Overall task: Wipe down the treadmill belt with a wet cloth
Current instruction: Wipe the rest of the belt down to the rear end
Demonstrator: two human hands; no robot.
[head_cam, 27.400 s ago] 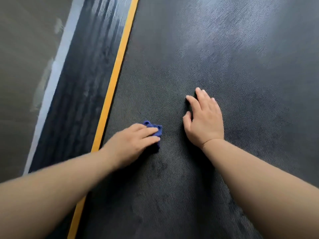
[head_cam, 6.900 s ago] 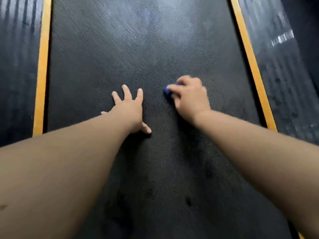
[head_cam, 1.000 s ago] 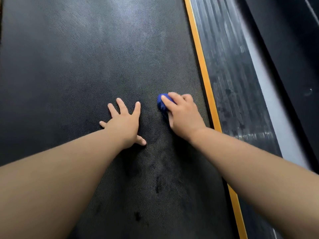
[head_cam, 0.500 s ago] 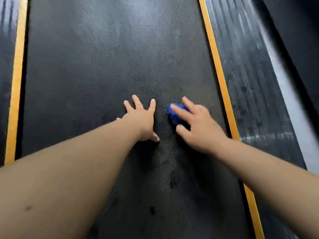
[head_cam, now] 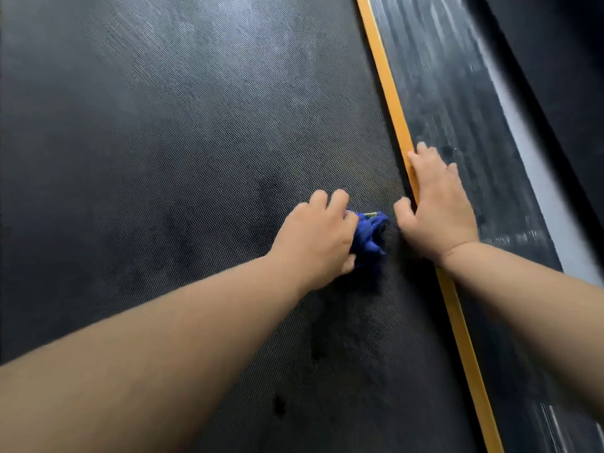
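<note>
Head view, cloth: blue cloth (head_cam: 369, 235) bunched on the treadmill belt (head_cam: 196, 142), near its right edge, between the two hands.
Left hand (head_cam: 315, 237): fingers curled round the cloth, pressing it onto the belt.
Right hand (head_cam: 439, 207): fingers straight, laid flat across the yellow stripe (head_cam: 389, 93) and side rail (head_cam: 457, 119), holding nothing.
Step in hand: probably wiping the belt's right margin; dark, damp-looking patches close by.
Next move: likely a firm stroke leftward or along the stripe, with even pressure and the right hand as brace.
</note>
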